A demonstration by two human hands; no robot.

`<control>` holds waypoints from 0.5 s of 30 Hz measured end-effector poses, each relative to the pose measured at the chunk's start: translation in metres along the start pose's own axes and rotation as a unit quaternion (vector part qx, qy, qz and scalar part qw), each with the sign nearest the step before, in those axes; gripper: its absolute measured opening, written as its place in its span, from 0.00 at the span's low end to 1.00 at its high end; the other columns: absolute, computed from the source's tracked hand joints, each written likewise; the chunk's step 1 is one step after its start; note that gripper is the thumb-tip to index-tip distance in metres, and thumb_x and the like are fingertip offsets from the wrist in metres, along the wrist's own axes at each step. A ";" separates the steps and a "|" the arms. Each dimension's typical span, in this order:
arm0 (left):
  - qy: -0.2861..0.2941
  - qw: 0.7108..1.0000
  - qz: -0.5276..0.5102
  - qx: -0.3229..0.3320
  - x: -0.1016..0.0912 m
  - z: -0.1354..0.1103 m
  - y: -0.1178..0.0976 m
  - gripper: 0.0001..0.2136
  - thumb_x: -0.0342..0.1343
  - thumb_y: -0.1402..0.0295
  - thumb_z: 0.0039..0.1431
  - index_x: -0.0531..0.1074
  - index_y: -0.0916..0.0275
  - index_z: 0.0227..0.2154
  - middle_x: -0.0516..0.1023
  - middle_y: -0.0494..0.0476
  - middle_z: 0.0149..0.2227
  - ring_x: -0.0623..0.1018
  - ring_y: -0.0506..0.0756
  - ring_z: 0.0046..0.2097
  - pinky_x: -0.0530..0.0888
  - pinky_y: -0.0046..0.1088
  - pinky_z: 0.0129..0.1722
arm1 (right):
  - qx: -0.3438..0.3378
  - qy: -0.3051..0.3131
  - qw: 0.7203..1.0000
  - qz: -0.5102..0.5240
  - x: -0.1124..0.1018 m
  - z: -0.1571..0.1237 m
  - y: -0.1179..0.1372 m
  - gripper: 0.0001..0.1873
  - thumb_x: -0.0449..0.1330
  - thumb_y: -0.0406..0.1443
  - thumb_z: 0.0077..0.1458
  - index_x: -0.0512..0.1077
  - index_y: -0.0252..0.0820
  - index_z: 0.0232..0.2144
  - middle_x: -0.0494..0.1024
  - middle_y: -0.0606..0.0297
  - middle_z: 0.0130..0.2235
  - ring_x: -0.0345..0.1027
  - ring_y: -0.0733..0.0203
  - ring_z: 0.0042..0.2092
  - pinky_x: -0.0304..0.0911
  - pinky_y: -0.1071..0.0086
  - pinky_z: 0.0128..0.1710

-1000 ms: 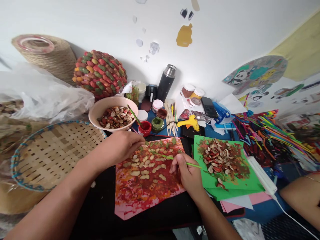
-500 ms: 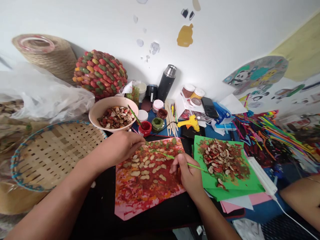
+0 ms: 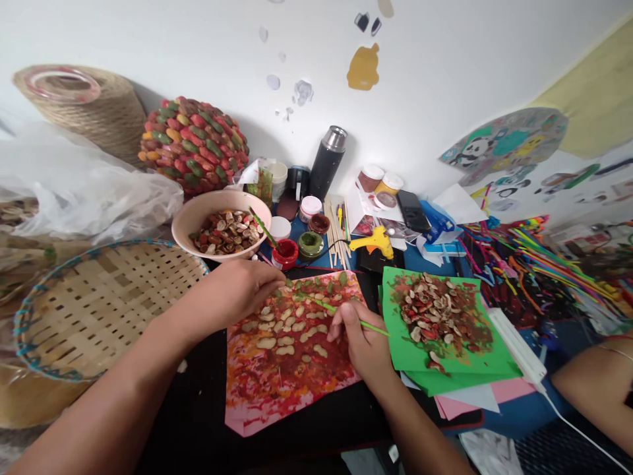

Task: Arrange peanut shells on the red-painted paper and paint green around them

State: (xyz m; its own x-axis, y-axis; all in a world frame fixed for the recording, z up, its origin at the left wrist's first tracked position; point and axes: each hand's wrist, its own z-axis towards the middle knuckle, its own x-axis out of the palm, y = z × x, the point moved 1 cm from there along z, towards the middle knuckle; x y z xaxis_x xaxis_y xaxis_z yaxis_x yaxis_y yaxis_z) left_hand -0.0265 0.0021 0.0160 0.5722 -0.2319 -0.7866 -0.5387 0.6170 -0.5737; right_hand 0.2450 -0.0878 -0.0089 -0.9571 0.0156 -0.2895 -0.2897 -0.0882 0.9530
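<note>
A paint-smeared pink sheet lies in front of me, with several plain peanut shells across its middle and green-painted ones along its top. At the sheet's upper left edge, my left hand is closed in a pinch, a small green-painted peanut shell showing at the fingertips, mostly hidden. My right hand grips a slim green paintbrush over the sheet's right side, its tip pointing left above the shells. Beyond the sheet stand an open green paint jar and a red paint jar with another brush in it.
A bowl of shell pieces and a woven basket are at left. Behind stand a shell-covered ball and a black flask. A yellow glue gun, green paper with shells and a white power strip are at right.
The brush and my right hand have shifted slightly left. My left hand stays pinched at the same spot of the sheet. The whole view has drifted a little left.
</note>
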 end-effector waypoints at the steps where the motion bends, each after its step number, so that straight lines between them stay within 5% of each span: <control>1: 0.001 1.000 0.001 0.000 0.000 0.000 0.000 0.15 0.52 0.63 0.74 0.83 0.58 0.37 0.87 0.57 0.35 0.82 0.55 0.34 0.73 0.28 0.36 | 0.002 0.000 1.000 0.001 0.000 0.000 -0.001 0.29 0.55 0.55 0.76 0.74 0.46 0.27 0.78 0.66 0.22 0.74 0.59 0.25 0.69 0.67 0.30; 15: 0.023 1.000 0.004 -0.001 -0.003 0.001 -0.001 0.15 0.51 0.66 0.74 0.82 0.59 0.34 0.87 0.57 0.36 0.81 0.54 0.33 0.70 0.29 0.33 | 0.010 -0.008 1.000 0.003 -0.002 -0.002 -0.003 0.30 0.55 0.56 0.76 0.73 0.45 0.27 0.76 0.67 0.21 0.72 0.60 0.24 0.69 0.68 0.28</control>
State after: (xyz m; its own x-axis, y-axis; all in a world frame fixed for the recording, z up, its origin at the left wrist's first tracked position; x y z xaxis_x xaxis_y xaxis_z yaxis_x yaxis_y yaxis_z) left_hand -0.0265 0.0030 0.0191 0.5388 -0.2623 -0.8006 -0.5445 0.6167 -0.5685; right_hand 0.2483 -0.0895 -0.0114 -0.9586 0.0308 -0.2833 -0.2848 -0.0692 0.9561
